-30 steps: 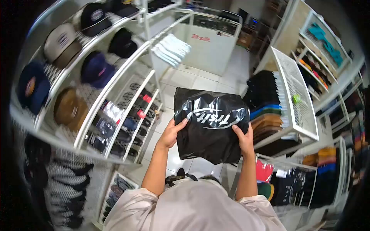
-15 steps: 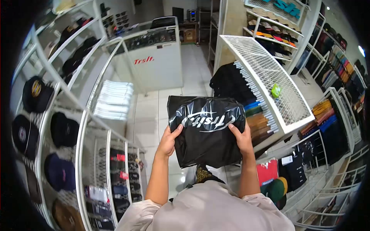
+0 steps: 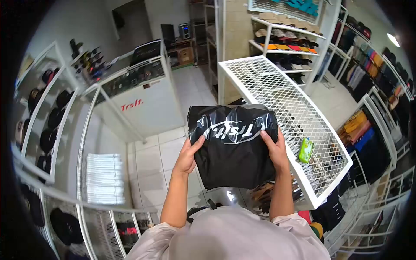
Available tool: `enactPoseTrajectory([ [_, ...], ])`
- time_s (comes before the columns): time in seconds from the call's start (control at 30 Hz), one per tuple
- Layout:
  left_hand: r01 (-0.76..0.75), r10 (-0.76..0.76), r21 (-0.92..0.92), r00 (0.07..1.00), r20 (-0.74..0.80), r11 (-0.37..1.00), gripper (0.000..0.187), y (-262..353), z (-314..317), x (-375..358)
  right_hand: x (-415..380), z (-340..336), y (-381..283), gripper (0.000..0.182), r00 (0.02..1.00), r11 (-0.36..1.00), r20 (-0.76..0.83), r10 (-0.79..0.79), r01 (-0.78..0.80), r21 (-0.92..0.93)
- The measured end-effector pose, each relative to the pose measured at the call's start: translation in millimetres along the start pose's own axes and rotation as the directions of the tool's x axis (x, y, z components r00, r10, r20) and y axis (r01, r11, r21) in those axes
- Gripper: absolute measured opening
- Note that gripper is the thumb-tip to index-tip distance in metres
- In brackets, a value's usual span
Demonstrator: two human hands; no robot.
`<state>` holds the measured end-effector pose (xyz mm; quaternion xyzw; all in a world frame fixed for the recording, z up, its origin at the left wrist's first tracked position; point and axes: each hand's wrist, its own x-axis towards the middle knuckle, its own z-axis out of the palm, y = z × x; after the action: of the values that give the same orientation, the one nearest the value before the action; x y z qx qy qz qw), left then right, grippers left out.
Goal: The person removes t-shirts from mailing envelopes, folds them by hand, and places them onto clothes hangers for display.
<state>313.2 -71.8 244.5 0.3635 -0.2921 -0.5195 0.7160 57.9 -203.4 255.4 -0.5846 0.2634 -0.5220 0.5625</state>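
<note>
A shiny black plastic bag [image 3: 236, 162] with white lettering is held up in front of my body. The lettering appears upside down to me. My left hand [image 3: 189, 155] grips its left edge, thumb pressed on the front face. On the opposite edge, my right hand [image 3: 274, 149] clasps the bag in the same way, thumb on top. The fingers of both hands are mostly hidden behind the plastic. Its contents cannot be seen.
A white mesh-topped rack [image 3: 277, 93] stands close on my right, with a green packet [image 3: 306, 150] on top. Ahead left is a glass-topped counter [image 3: 143, 97]. White stacked packs [image 3: 105, 177] and cap shelves [image 3: 43, 125] line the left. Tiled floor [image 3: 167, 149] runs ahead.
My view has shifted forward and turned slightly right, so the rack and counter appear nearer. Both hands still hold the bag at about the same place before me.
</note>
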Motion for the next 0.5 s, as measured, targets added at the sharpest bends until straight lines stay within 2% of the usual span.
enactPoseTrajectory([
  [0.1, 0.028, -0.027, -0.006, 0.994, 0.107, 1.0, 0.041, 4, 8, 52, 24, -6, -5, 0.033, 0.995, 0.998, -0.087, 0.037, -0.034, 0.044],
  [0.17, 0.03, -0.027, -0.018, 0.988, 0.151, 0.999, 0.04, 3, 15, 88, 45, -13, -8, 0.032, 0.984, 0.997, -0.159, 0.075, -0.079, -0.017],
  [0.3, 0.045, -0.042, -0.005, 0.971, 0.235, 0.999, 0.038, 1, 19, 163, 98, -18, -22, 0.037, 0.968, 0.992, -0.248, 0.046, -0.073, -0.1],
  [0.33, 0.022, -0.011, -0.037, 0.96, 0.281, 0.999, 0.036, 1, 21, 185, 116, -22, -25, 0.039, 0.972, 0.987, -0.234, 0.03, -0.065, -0.144],
  [0.5, 0.1, -0.056, -0.078, 0.895, 0.443, 0.992, 0.036, 22, 25, 297, 214, -41, -40, 0.043, 0.971, 0.905, -0.226, 0.073, -0.16, -0.395],
])
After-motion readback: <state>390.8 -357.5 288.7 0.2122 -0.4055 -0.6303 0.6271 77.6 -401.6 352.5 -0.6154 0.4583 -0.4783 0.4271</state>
